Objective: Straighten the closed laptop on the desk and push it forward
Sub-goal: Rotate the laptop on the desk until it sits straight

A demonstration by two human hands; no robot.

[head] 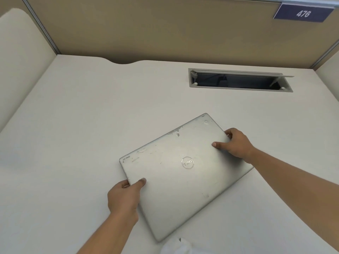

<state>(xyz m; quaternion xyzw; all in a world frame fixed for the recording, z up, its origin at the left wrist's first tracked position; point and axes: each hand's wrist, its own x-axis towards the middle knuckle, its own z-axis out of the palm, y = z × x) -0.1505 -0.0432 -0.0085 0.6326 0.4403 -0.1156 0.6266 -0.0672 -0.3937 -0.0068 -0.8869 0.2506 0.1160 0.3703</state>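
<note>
A closed silver laptop [176, 182] with a round logo lies flat on the white desk [82, 116], skewed so its long edges run diagonally from lower left to upper right. My left hand [124, 197] grips its left short edge, thumb on the lid and fingers around the side. My right hand [236, 143] holds the right short edge near the far corner, thumb resting on the lid and fingers curled over the rim. The lid shows scuffs and sticker residue along its far edge.
An open cable slot [238, 80] with a raised flap is set into the desk beyond the laptop at the right. Tan partition walls [146, 30] enclose the desk at the back and sides. A blue tag numbered 476 [302, 13] hangs top right. Something white [176, 246] sits at the near edge.
</note>
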